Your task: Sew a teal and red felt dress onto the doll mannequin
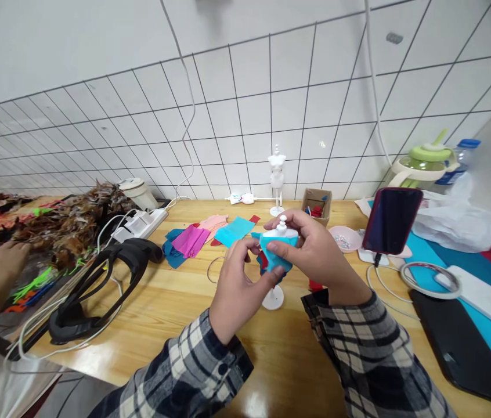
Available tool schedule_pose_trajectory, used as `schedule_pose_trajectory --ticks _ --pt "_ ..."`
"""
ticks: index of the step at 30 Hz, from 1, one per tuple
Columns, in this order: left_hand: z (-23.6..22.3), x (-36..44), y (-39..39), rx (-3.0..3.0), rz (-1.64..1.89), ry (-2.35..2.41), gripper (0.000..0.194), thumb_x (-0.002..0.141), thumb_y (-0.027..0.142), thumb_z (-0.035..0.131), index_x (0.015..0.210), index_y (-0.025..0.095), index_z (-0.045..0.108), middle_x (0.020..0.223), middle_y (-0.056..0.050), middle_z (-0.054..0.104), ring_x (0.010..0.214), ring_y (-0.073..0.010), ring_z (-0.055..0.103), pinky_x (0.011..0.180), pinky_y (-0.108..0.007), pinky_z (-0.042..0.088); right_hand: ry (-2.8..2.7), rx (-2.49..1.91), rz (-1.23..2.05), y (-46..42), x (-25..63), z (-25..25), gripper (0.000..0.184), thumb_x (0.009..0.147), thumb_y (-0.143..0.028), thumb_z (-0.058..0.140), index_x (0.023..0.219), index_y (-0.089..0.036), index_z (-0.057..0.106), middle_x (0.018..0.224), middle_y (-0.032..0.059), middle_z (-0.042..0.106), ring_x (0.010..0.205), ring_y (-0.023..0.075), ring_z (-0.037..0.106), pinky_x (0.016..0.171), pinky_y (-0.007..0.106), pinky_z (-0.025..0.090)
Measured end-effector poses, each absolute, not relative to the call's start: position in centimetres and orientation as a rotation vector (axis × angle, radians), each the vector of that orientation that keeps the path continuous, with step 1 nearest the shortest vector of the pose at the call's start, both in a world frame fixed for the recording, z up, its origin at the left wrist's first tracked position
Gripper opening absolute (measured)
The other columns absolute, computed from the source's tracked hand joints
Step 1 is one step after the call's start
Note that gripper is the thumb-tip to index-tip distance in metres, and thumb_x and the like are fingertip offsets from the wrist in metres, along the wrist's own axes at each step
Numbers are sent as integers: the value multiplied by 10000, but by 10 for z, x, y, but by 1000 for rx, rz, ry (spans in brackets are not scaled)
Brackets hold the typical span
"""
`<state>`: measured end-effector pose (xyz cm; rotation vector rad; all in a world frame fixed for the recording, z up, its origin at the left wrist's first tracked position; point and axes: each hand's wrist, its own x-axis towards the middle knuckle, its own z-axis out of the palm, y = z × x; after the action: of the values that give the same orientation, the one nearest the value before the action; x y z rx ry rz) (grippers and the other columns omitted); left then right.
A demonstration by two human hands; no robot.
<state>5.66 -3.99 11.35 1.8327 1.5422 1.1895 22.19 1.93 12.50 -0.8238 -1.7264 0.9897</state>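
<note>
A small white doll mannequin on a round base (273,298) stands upright on the wooden table. Light blue fabric (278,244) is wrapped around its torso, with some red and dark blue cloth below. My left hand (240,284) pinches the cloth at the mannequin's left side, thumb across the front. My right hand (310,247) grips it from the right, thumb pressed on the blue fabric and fingers reaching behind. The fingertips behind the mannequin are hidden.
Fabric pieces (191,239) lie left of the mannequin. Behind stand a second mannequin (277,174), a cardboard box (316,203) and a pink bowl (345,238). A phone (392,220) stands right; a black headset (97,284) lies left. Another person's hand (6,264) is at far left.
</note>
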Motion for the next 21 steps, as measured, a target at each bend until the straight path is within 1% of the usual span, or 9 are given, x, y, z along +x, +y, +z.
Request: schedule_pose_trajectory --ticks 2,4,6,9,11,13,15,18,21 --pt "110 52 -36 1773 1301 1420 277 824 337 645 1067 231 567 1104 -57 598 1059 -233 532 939 -372 404 -1664 -832 1014 20 221 124 360 750 -416 741 991 -234 547 981 37 645 844 197 636 669 304 536" --pt "111 45 -35 1666 1329 1229 299 868 345 587 1146 238 562 1220 -69 582 1184 -252 501 1016 -387 373 -1576 -793 1064 20 218 123 370 750 -430 739 990 -241 530 945 22 619 821 181 626 636 280 530" --pt "115 41 -37 1598 1278 1050 457 842 413 619 1252 237 517 1304 -81 550 1237 -273 476 1034 -392 376 -1488 -732 1089 17 211 122 362 758 -432 729 977 -247 509 947 14 597 835 172 617 655 275 533" --pt "119 38 -39 1649 1192 1038 792 653 470 797 1329 233 459 1314 -97 545 1180 -301 507 974 -388 425 -1379 -734 1029 7 195 115 354 770 -438 716 964 -249 487 952 15 584 848 167 603 702 285 532" --pt "118 36 -39 1736 1173 1241 691 635 459 814 1231 237 545 1192 -84 616 1072 -290 556 911 -385 441 -1330 -764 982 -1 186 104 352 785 -456 698 970 -255 475 945 19 585 851 171 599 716 291 528" --pt "112 30 -38 1891 1127 1423 434 714 433 761 1080 241 627 1046 -64 669 978 -268 583 893 -394 420 -1332 -768 971 -9 183 87 334 812 -474 665 978 -260 469 956 27 591 886 185 601 749 312 529" --pt "99 20 -39 2140 1027 1486 268 774 358 713 1013 250 656 976 -54 692 944 -256 594 933 -426 366 -1426 -803 952 -15 189 67 292 833 -458 648 980 -257 496 995 44 597 933 202 600 808 352 522" --pt "71 5 -46 2496 811 1553 288 780 182 651 1052 278 667 1001 -56 707 973 -271 592 995 -504 242 -1691 -984 742 -27 209 35 240 823 -364 683 998 -245 570 1041 67 603 1023 238 571 926 434 469" --pt "41 -1 -55 2654 588 1588 315 770 144 626 1049 285 668 970 -47 710 957 -272 589 984 -528 219 -1939 -1037 596 -41 228 9 418 810 -306 693 1197 -253 544 1195 93 585 1145 269 524 992 480 431"
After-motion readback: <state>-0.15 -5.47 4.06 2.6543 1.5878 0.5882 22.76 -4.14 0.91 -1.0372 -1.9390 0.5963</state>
